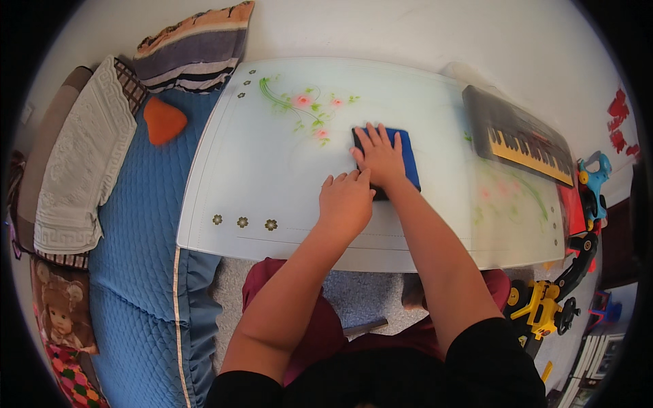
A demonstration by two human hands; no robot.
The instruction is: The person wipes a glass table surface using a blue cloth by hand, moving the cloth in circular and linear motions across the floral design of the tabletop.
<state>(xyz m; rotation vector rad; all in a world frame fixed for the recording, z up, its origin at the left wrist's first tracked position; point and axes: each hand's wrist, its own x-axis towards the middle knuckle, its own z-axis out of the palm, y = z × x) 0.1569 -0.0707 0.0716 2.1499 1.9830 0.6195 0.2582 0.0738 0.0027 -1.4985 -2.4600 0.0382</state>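
A blue cloth (pixel 408 158) lies flat on a white glass table (pixel 265 163) printed with pink flowers and green stems. My right hand (pixel 378 158) rests palm down on the cloth, fingers spread. My left hand (pixel 345 201) lies just beside it on the table, its fingertips at the cloth's near left edge, fingers curled down. Neither hand grips anything. Both forearms come in from below, over my dark red trousers.
A small toy keyboard (pixel 517 139) sits at the table's far right. Toy vehicles, yellow (pixel 541 309) and blue (pixel 593 178), stand on the floor at right. At left is a blue quilted sofa (pixel 136 258) with an orange cushion (pixel 163 120), a striped pillow (pixel 197 47) and a white blanket (pixel 78 163).
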